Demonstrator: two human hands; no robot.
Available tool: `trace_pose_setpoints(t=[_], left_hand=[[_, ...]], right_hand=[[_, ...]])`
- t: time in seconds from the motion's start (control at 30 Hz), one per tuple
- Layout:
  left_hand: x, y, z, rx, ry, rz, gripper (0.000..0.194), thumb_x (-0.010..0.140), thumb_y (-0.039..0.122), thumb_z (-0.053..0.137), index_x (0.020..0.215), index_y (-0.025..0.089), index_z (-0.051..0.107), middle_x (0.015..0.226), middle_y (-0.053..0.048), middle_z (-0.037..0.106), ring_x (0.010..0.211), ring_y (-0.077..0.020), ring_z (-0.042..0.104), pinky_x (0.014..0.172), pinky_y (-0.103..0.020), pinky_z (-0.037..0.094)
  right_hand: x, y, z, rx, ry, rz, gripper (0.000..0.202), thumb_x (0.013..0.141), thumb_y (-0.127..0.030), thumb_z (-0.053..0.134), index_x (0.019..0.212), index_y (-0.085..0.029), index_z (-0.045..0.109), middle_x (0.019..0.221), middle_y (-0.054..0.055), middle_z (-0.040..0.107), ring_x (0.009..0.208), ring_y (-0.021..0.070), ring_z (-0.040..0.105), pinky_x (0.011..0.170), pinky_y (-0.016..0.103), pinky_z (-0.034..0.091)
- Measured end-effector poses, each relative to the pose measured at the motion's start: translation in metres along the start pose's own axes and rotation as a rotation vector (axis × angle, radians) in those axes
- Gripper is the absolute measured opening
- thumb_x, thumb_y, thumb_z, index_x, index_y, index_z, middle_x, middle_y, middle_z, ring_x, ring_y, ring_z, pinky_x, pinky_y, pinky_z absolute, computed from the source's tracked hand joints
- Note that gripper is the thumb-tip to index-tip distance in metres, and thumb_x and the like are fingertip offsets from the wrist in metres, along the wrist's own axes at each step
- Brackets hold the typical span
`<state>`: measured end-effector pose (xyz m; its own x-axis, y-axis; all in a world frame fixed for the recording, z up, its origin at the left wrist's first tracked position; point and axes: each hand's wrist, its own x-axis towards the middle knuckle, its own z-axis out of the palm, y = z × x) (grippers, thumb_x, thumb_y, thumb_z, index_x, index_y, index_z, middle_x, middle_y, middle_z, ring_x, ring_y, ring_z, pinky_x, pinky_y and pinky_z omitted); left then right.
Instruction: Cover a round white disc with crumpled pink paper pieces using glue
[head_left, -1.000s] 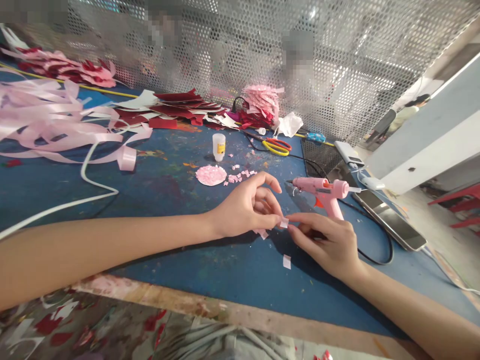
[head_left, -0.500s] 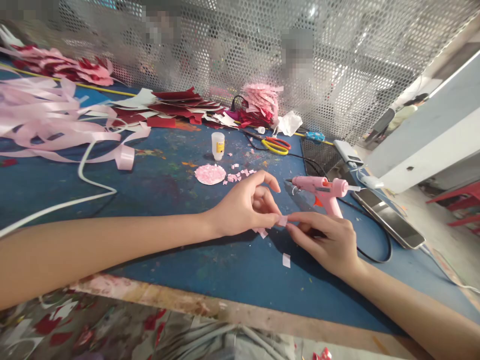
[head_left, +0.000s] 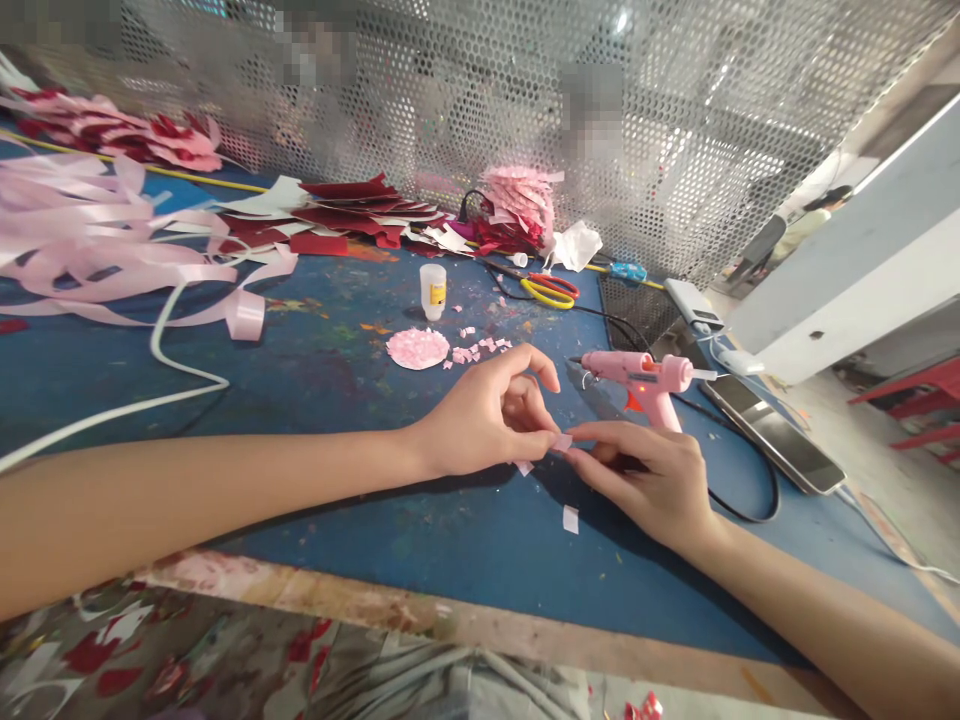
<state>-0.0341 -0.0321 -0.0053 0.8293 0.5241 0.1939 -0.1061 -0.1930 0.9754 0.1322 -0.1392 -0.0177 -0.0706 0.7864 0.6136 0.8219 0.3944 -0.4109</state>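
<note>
A small pale pink ribbon piece (head_left: 562,442) is pinched between my two hands above the blue tabletop (head_left: 360,520). My left hand (head_left: 495,415) grips its left side with thumb and a finger, the index finger arched above. From the right, my right hand (head_left: 649,475) holds the other edge between thumb and forefinger. Another ribbon square (head_left: 571,519) lies on the table just below. Beyond my left hand sit a round disc covered in pink bits (head_left: 418,349), a scatter of pink pieces (head_left: 480,350) and a small glue bottle (head_left: 433,292) standing cap-end down.
A pink glue gun (head_left: 637,375) stands behind my right hand, near a phone (head_left: 776,430) and black cable. Scissors (head_left: 550,290) lie farther back. Pink ribbon (head_left: 97,240) heaps at left; red and white sheets (head_left: 352,215) line the perforated metal screen (head_left: 465,100).
Both hands keep the same pinch on the ribbon piece, with barely any finger movement. The whole view has shifted very slightly.
</note>
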Motion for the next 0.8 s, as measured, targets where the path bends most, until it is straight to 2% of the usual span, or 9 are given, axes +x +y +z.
trace_pose_setpoints(t=[0.27, 0.57, 0.8], left_hand=[[-0.0011, -0.0007, 0.0001, 0.026, -0.017, 0.011, 0.034, 0.068, 0.010, 0.066, 0.088, 0.020, 0.040, 0.068, 0.002, 0.068, 0.053, -0.0104, 0.063, 0.051, -0.020, 0.050], [-0.0006, -0.0016, -0.0012, 0.053, -0.009, 0.013, 0.035, 0.069, 0.019, 0.070, 0.088, 0.020, 0.041, 0.069, 0.001, 0.068, 0.054, -0.0113, 0.064, 0.053, -0.022, 0.051], [-0.0007, -0.0014, -0.0016, 0.084, -0.005, 0.027, 0.034, 0.069, 0.020, 0.070, 0.088, 0.020, 0.041, 0.069, 0.000, 0.068, 0.056, -0.0112, 0.064, 0.055, -0.021, 0.052]], right_hand=[[0.0001, -0.0003, 0.0005, 0.002, 0.002, -0.022, 0.010, 0.081, -0.024, 0.061, 0.080, -0.019, 0.070, 0.047, -0.006, 0.057, 0.040, 0.0053, 0.047, 0.042, 0.016, 0.042], [-0.0009, -0.0002, -0.0001, -0.022, -0.011, -0.002, 0.012, 0.081, -0.024, 0.058, 0.080, -0.020, 0.070, 0.046, -0.006, 0.054, 0.038, 0.0051, 0.046, 0.040, 0.016, 0.040], [0.0000, -0.0006, 0.0000, -0.011, -0.016, -0.015, 0.010, 0.081, -0.020, 0.059, 0.078, -0.019, 0.069, 0.045, -0.007, 0.053, 0.038, 0.0045, 0.044, 0.039, 0.016, 0.039]])
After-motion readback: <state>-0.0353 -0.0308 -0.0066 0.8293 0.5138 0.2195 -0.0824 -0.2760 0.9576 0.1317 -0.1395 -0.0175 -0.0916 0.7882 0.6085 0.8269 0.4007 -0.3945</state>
